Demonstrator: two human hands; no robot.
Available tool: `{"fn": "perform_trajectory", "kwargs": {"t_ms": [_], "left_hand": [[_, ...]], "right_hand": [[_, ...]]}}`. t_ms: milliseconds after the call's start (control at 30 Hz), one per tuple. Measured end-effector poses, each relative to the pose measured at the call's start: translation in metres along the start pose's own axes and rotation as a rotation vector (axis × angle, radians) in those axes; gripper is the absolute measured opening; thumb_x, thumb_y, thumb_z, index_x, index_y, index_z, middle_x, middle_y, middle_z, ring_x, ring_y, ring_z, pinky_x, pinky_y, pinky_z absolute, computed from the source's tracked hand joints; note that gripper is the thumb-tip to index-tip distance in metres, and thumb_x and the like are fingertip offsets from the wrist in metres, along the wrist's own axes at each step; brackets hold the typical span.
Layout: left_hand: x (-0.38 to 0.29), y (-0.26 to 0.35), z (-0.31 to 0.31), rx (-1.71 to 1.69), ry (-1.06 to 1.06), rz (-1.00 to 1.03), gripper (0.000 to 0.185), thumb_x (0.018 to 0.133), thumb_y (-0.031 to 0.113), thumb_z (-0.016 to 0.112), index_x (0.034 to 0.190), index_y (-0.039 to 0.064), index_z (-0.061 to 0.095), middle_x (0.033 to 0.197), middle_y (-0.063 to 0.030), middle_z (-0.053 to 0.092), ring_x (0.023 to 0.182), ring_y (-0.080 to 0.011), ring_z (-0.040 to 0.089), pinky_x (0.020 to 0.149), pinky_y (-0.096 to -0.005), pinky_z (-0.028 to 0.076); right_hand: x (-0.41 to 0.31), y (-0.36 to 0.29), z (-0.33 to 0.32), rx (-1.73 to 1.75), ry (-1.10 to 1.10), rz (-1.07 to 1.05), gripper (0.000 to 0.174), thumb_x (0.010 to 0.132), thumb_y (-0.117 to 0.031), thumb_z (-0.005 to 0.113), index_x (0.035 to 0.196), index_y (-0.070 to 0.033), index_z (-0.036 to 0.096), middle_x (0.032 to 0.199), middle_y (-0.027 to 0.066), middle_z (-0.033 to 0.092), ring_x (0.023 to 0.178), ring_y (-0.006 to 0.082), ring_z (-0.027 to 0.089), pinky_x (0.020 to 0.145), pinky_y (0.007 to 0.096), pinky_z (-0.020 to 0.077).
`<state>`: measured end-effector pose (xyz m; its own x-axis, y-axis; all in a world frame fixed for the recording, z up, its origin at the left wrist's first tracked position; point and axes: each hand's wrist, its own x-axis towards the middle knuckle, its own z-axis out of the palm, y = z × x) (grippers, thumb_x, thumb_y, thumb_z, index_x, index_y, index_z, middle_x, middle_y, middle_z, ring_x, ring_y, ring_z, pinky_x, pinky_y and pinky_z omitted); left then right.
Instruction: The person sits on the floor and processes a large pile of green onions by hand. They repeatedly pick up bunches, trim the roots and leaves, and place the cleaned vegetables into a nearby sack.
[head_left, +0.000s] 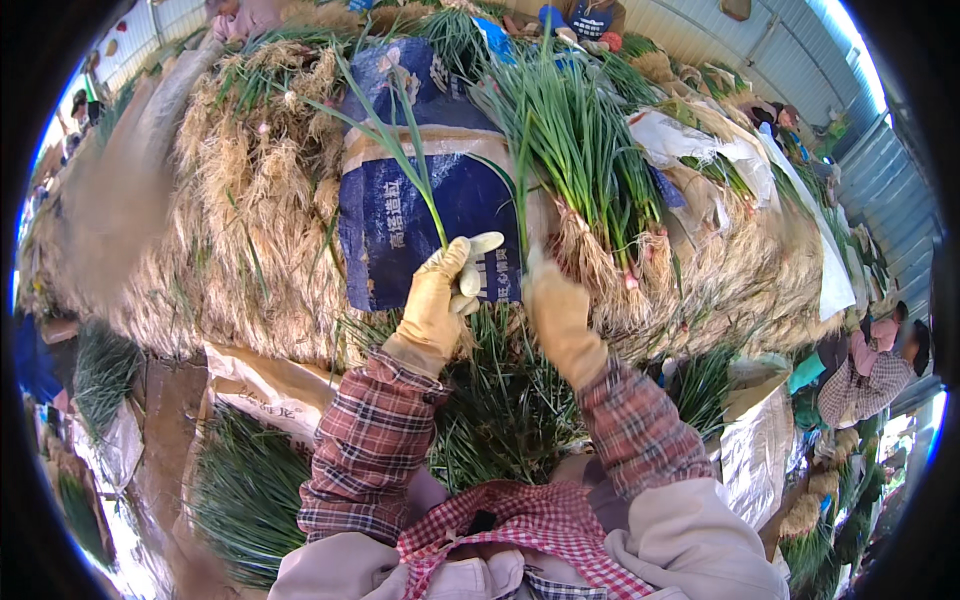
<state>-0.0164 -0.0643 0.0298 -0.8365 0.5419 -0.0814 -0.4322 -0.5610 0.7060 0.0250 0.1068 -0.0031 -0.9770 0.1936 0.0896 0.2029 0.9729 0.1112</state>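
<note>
My left hand, in a pale yellow glove, is closed around a green leafy plant, likely a scallion or garlic plant, whose leaves point up and to the left. My right hand, gloved alike and blurred, is a little to the right; long green leaves rise just above its fingers, and whether it grips them is unclear. Beneath both hands lies a dark blue printed woven sack. Right of the sack rests a pile of green plants with reddish stem bases and pale roots.
A long heap of bundled plants with straw-coloured roots runs across in front of me. Green leaves hang below my hands. A leafy bundle lies at lower left by a paper-like sack. Several people are around; one sits at right.
</note>
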Motion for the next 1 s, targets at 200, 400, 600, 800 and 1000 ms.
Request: {"fn": "perform_trajectory", "kwargs": {"t_ms": [200,400,600,800,1000], "left_hand": [[-0.009,0.002,-0.005,-0.063,-0.134,0.034,0.041,0.1,0.032,0.049,0.124,0.0,0.058,0.047,0.0079,0.041,0.038,-0.0032,0.028,0.04,-0.0204,0.022],[-0.003,-0.005,0.007,0.013,-0.137,-0.139,0.047,0.098,0.026,0.051,0.128,-0.01,0.049,0.044,0.0074,0.037,0.035,-0.004,0.028,0.038,-0.0198,0.026],[-0.003,-0.013,0.015,0.013,-0.085,-0.147,0.039,0.098,0.026,0.051,0.124,-0.003,0.057,0.09,-0.0079,0.071,0.04,-0.0018,0.031,0.04,-0.0179,0.028],[-0.002,-0.017,0.016,0.063,-0.051,-0.171,0.038,0.099,0.028,0.05,0.122,-0.001,0.059,0.096,-0.0077,0.071,0.043,-0.0007,0.032,0.041,-0.0173,0.027],[-0.001,-0.02,0.013,0.063,-0.094,-0.145,0.039,0.099,0.029,0.05,0.122,-0.003,0.058,0.093,-0.0075,0.071,0.042,-0.0005,0.032,0.041,-0.0163,0.028]], "right_hand": [[-0.047,0.018,-0.02,0.038,-0.402,-0.333,0.036,0.098,-0.033,0.049,0.117,-0.004,0.058,0.088,0.0119,0.065,0.082,0.0208,0.067,0.068,0.0299,0.0582],[0.049,0.055,-0.068,-0.075,0.317,-0.012,0.029,0.086,-0.034,0.067,0.095,-0.006,0.064,0.08,0.0091,0.062,0.071,0.0199,0.061,0.062,0.0342,0.0507],[0.029,0.079,-0.082,0.442,0.407,0.021,0.023,0.088,-0.03,0.065,0.085,-0.007,0.065,0.079,0.0121,0.067,0.074,0.0298,0.065,0.068,0.0401,0.0508],[0.054,0.06,-0.084,-0.045,0.14,-0.023,0.025,0.085,-0.034,0.068,0.087,-0.009,0.065,0.076,0.007,0.064,0.074,0.0237,0.064,0.068,0.0367,0.0519],[0.044,0.083,-0.135,0.292,0.879,-0.001,0.017,0.091,-0.025,0.064,0.085,-0.009,0.066,0.068,0.0055,0.064,0.054,0.0163,0.058,0.051,0.0327,0.05]]}}
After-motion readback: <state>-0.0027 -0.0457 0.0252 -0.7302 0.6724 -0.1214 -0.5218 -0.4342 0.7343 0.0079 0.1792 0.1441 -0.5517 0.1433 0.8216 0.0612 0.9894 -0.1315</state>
